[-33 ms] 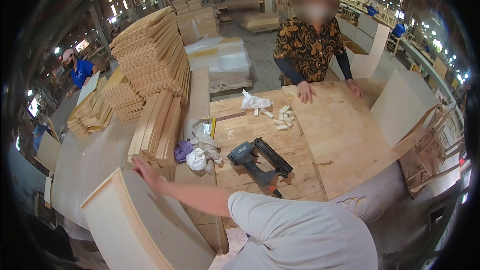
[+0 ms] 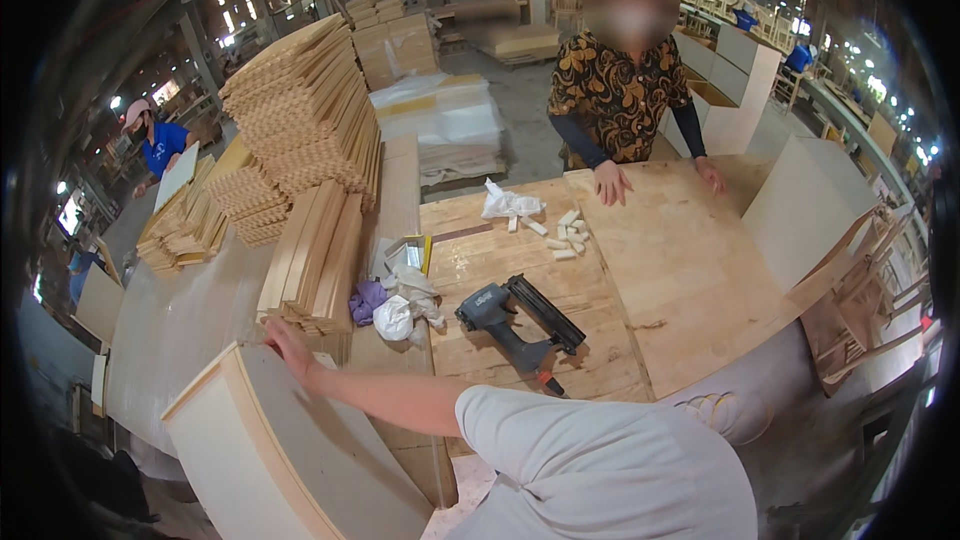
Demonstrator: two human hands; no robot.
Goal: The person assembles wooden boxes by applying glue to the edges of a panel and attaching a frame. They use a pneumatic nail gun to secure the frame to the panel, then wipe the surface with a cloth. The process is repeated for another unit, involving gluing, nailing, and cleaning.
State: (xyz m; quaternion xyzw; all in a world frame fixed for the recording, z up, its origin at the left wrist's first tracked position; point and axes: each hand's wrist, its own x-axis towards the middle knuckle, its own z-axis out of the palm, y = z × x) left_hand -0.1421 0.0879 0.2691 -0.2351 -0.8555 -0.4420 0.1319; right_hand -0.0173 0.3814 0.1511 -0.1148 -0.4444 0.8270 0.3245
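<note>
My right hand point(image 2: 291, 348) reaches across to the left, its fingers bent over the top edge of a white furniture panel point(image 2: 330, 445) with a bare wooden strip along one side. The panel stands tilted at the lower left, beside the table. My left hand is not in view. A dark grey nail gun point(image 2: 492, 312) lies on the wooden tabletop point(image 2: 520, 250), apart from my hand. Left of the nail gun are crumpled white plastic point(image 2: 393, 318) and a purple cloth point(image 2: 367, 301). A bundle of wooden strips point(image 2: 312, 255) lies just beyond my fingers.
Tall stacks of wooden pieces point(image 2: 300, 110) rise behind the strips. Small white blocks point(image 2: 572, 232) and a white plastic bag point(image 2: 510, 202) lie on the tabletop. Across it, a co-worker point(image 2: 620, 100) rests both hands on a board point(image 2: 690, 260). Another white panel point(image 2: 808, 205) stands at right.
The white panel's top corner and my right hand have shifted slightly downward. The nail gun and the co-worker's hands look much the same.
</note>
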